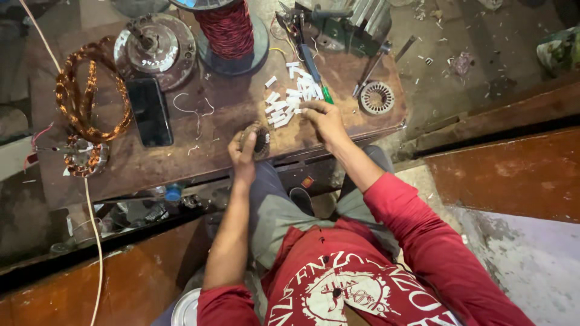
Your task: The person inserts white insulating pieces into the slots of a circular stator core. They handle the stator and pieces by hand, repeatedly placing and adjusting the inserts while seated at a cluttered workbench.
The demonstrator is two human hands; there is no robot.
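My left hand (243, 157) grips a small round slotted metal stator core (260, 140) at the near edge of the worn wooden workbench (217, 151). My right hand (325, 122) reaches into a pile of small white paper strips (291, 96), fingertips touching the strips nearest the core. Whether a strip is pinched between the fingers cannot be told. A second bare stator core (376, 97) lies to the right of the pile.
A spool of red wire (228, 27) stands at the back. A black phone (149, 111) lies left of centre beside a round metal motor cover (158, 43). Copper wire coils (84, 90) sit at far left. A green-handled screwdriver (316, 72) and tools lie behind the strips.
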